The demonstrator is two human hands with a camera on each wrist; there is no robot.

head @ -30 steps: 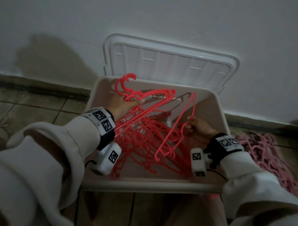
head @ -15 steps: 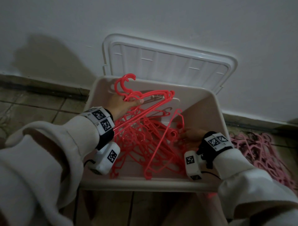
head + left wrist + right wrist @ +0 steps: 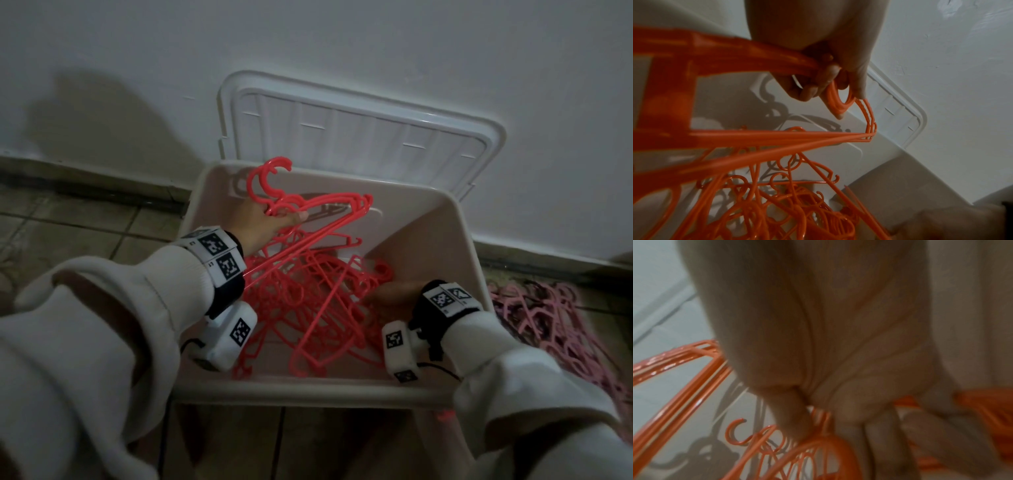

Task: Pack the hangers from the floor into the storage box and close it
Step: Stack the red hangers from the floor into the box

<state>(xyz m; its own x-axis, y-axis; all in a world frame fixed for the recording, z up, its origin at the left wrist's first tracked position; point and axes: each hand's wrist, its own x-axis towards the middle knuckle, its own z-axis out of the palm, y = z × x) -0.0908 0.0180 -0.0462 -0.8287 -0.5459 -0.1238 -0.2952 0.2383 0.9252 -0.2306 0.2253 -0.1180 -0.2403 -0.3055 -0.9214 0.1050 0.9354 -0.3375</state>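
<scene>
Storage box (image 3: 329,387): pale plastic, on the tiled floor (image 3: 85,236) directly in front of you, open at the top.

Lid (image 3: 359,137): white, ribbed, standing on edge at 12 o'clock behind the box, leaning on the white wall (image 3: 342,41).

Red hangers, bundle (image 3: 329,209): several stacked together, held above the box's far side at 11 o'clock, hooks (image 3: 267,178) pointing up past the rim. Your left hand (image 3: 263,222) grasps this bundle at the necks; the left wrist view shows your fingers (image 3: 828,76) curled round the hook stems.

Red hangers, loose heap (image 3: 308,301): tangled on the box bottom, spreading from centre toward 6 o'clock.

Your right hand (image 3: 390,294): low inside the box at 3 o'clock, down among the heap. In the right wrist view the fingers (image 3: 879,443) reach down into the hangers with the thumb alongside one, but the picture is blurred; you cannot tell whether the hand grasps anything.

Pink hangers (image 3: 555,325): a separate pile on the floor at 3 o'clock, outside the box, just beside its right wall.

Sleeves (image 3: 102,325): cream, with marker-tagged wrist bands on both arms.
</scene>
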